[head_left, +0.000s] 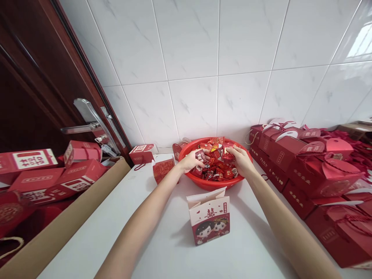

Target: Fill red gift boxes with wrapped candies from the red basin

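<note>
A red plastic basin full of small red-wrapped candies stands against the tiled wall. At its left side my left hand is closed, with a dark red wrapped candy between thumb and fingers. My right hand reaches over the right rim, its fingers closed around a shiny red wrapped candy. Nearer to me, between my forearms, a white and red paper gift box with two cartoon figures stands upright, its top flaps open. Neither hand touches this box.
Stacked red gift boxes with cord handles line the table's right side. A cardboard carton holding more red boxes is at left, before a dark wooden door. Small red boxes stand left of the basin on the white table.
</note>
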`<act>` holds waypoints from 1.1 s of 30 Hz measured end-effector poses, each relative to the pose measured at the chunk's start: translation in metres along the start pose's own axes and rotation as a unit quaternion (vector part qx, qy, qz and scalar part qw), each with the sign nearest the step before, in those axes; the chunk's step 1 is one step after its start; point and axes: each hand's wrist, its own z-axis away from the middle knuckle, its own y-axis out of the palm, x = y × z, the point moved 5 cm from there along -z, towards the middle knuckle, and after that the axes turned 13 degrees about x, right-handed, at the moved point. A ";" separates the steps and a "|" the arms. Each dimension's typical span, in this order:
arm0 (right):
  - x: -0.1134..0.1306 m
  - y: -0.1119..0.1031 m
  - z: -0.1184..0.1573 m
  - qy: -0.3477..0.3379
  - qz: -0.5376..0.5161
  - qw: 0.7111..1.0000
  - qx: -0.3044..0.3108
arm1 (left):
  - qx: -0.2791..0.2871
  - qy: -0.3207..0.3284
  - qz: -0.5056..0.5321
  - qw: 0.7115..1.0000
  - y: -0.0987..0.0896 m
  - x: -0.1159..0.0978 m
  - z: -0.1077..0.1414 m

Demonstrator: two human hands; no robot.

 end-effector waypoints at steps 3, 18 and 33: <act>0.000 0.000 -0.001 0.002 -0.002 1.000 0.011 | 0.005 0.012 0.020 1.000 -0.001 0.002 0.000; 0.000 0.006 -0.001 0.043 -0.039 0.995 0.075 | 0.000 0.057 0.099 0.993 -0.003 -0.004 0.004; -0.002 0.017 0.002 0.074 0.042 0.983 0.162 | 0.032 0.091 0.100 0.990 0.005 -0.005 0.003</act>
